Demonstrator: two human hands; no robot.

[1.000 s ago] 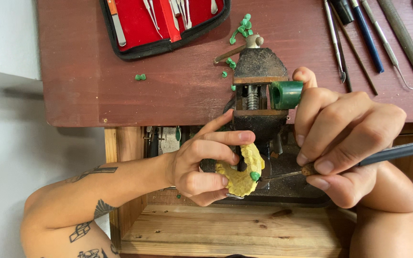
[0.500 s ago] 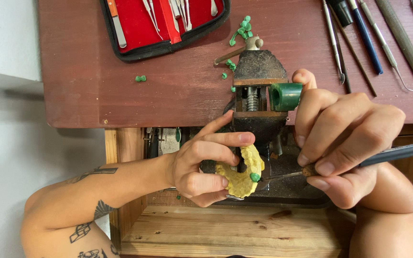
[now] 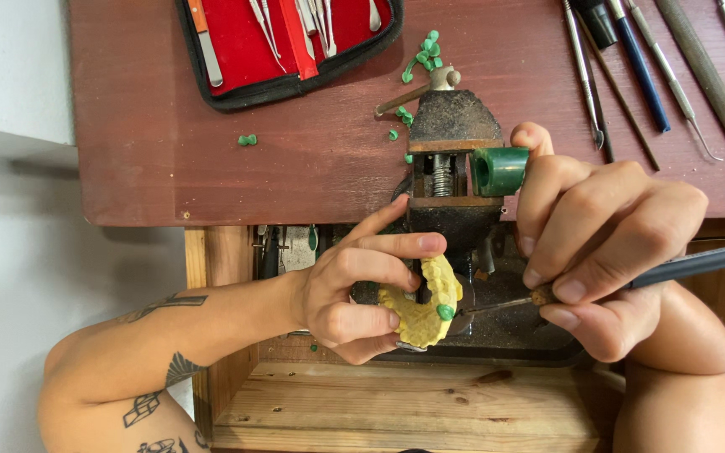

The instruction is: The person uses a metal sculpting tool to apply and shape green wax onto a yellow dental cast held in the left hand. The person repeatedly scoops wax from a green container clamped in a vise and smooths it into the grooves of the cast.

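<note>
Yellow ring-shaped piece (image 3: 424,304): matt, waxy, rough carved surface, small glossy green bead on its edge. Bench vise (image 3: 455,159): dark worn metal, pitted and dull, bare steel screw thread; green cap (image 3: 499,170) on vise side smooth plastic-looking. Tool (image 3: 597,283) right of vise: thin bright metal tip, dark smooth handle. Desktop (image 3: 211,159) behind vise: reddish wood, scuffed, semi-matt. Shelf (image 3: 396,407) below vise: pale raw wood, unfinished. Tool case (image 3: 245,50) left of vise: red cloth lining, black edge, shiny metal instruments
</note>
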